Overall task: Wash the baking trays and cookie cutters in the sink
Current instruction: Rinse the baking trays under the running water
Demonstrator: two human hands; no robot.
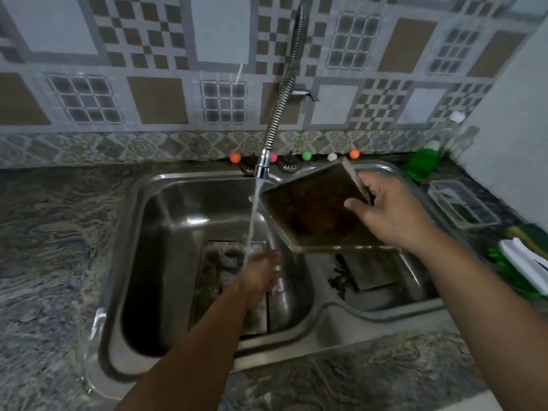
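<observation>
Two hands over sink [207,355]. Left hand [261,275], fingers straight and relaxed, under water stream [253,215], probably rinsing. Right hand [388,212] grips rim of soiled baking tray [311,212], tilted twd faucet [262,166] so water reaches it. Another tray [373,271] lies in right basin. Cutters not identifiable.

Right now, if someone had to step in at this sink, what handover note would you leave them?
Right hand grips a baking tray, tilted over the divider between the basins, soiled brown inside.
Left hand is open under the running water in the left basin, holding nothing.
Another tray lies in the right basin; something flat lies under the left hand.
Done: nothing looks clean yet.
Left: scrub and rinse the trays. No cookie cutters are clearly visible.
</observation>
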